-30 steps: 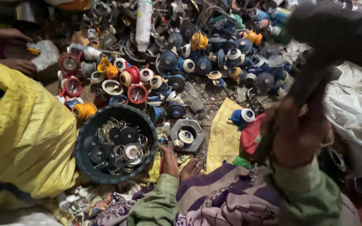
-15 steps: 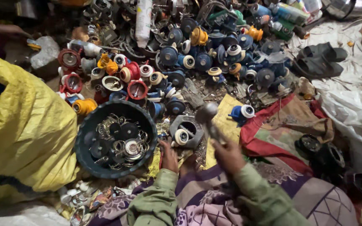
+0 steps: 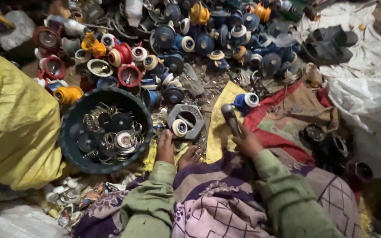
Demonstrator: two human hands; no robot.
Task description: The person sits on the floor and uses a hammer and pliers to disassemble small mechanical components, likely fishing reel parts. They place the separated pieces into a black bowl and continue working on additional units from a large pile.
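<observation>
My right hand (image 3: 248,143) is shut on the handle of a hammer (image 3: 230,116), whose metal head points up and away over a yellow sheet (image 3: 219,132). My left hand (image 3: 165,147) lies flat on the ground and holds nothing. It sits just below a grey hexagonal metal block (image 3: 190,118). A small white round part (image 3: 180,128) rests on that block's near edge, close to my left fingertips. The hammer head is a little to the right of the block and does not touch it.
A dark round bowl (image 3: 71,132) with springs and discs sits to the left. Beside it lies a bulging yellow sack (image 3: 14,123). A heap of blue, red, yellow and white round parts (image 3: 177,39) fills the far ground. Patterned cloth and white sacking (image 3: 367,88) lie right.
My right hand has come down from high on the right with the hammer and is now low beside the hexagonal block. My left hand has stayed by the block.
</observation>
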